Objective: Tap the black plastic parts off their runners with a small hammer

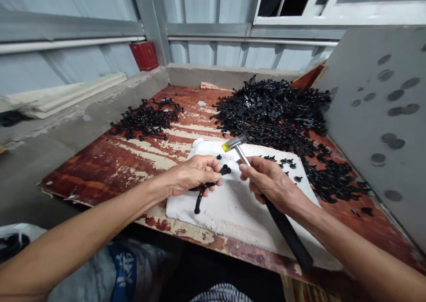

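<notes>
My left hand is closed on a thin black plastic part and holds it down on a white block. The part's curved tail sticks out below my fingers. My right hand grips a small hammer by its handle; the black grip runs back under my wrist. The metal head with a yellow face hovers just above and behind the part. Several small black caps lie on the block to the right.
A worn red wooden board carries the block. A big heap of black parts lies at the back right, a smaller heap at the back left. A grey panel stands on the right. A red box sits on the ledge.
</notes>
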